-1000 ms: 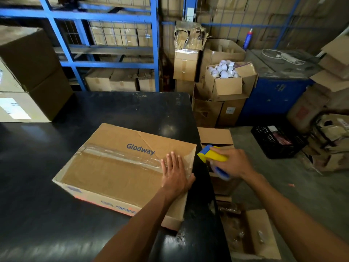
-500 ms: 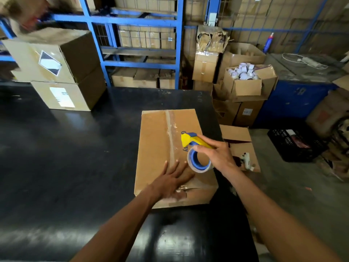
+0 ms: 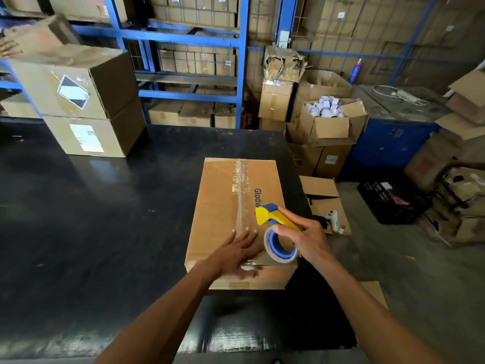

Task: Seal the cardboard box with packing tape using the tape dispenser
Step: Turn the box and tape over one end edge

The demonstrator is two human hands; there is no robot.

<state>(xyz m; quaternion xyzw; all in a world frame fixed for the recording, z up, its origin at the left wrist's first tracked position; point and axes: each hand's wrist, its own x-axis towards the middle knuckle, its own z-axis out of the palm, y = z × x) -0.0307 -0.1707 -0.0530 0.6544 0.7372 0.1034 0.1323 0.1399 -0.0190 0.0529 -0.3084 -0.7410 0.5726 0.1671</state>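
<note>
A flat brown cardboard box (image 3: 217, 206) lies on the black table (image 3: 105, 219), its long side pointing away from me. A strip of clear tape (image 3: 242, 185) runs down its centre seam, beside blue printed lettering. My left hand (image 3: 237, 252) presses flat on the near end of the box, fingers spread over the seam. My right hand (image 3: 305, 239) grips a yellow and blue tape dispenser (image 3: 273, 219) with its tape roll (image 3: 279, 246), held just above the box's near right part. The roll hides part of the box top.
Two stacked cardboard boxes (image 3: 86, 101) stand at the table's far left. Blue metal shelving (image 3: 183, 35) with cartons fills the back. To the right, off the table's edge, are open boxes (image 3: 330, 124), a black crate (image 3: 391, 200) and flattened cardboard (image 3: 325, 200) on the floor.
The box has turned from slanted to lengthwise in front of me. My right hand has brought the dispenser from beside the table's edge over the box's near end. My left hand stays pressed on the box.
</note>
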